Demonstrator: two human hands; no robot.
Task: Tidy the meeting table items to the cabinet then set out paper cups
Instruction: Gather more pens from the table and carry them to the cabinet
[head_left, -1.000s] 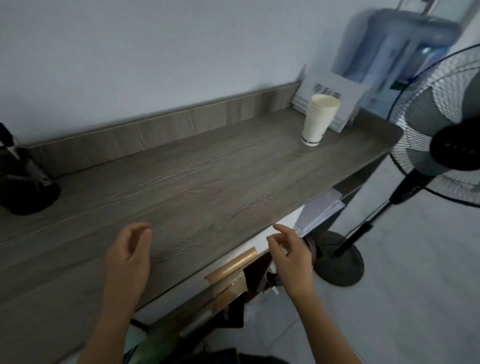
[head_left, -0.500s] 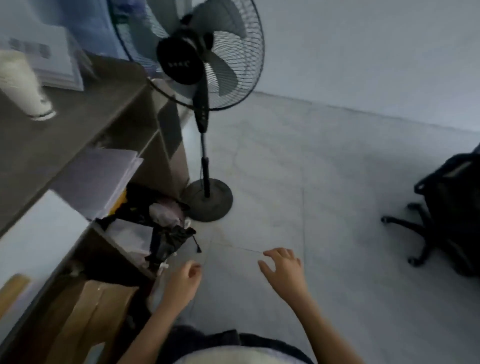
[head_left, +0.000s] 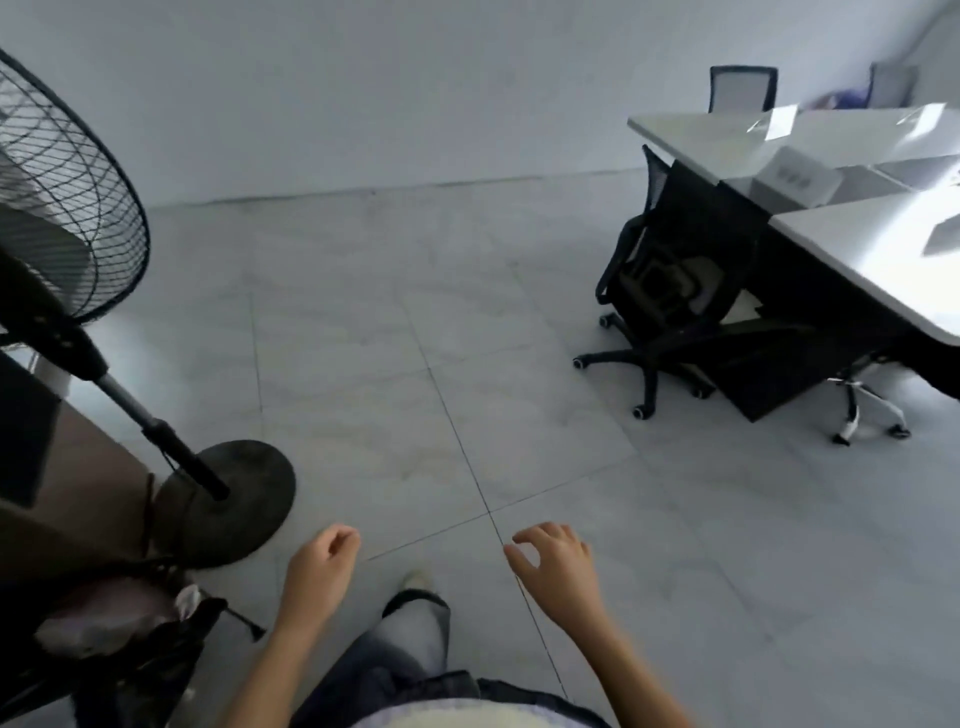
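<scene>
The white meeting table stands at the far right, with a white box and some flat pale sheets on it. My left hand hangs low at centre, fingers loosely curled, holding nothing. My right hand is beside it, fingers spread and empty. Both hands are over bare floor, far from the table. The cabinet edge shows at the left. The paper cups are out of view.
A black standing fan with a round base stands at the left. A black bag sits at the lower left. Black office chairs are tucked at the table. Grey floor tiles stretch between.
My view has swung right, away from the cabinet top and the cup stack, across the fan to the floor and meeting table. Both hands stay empty and low.
</scene>
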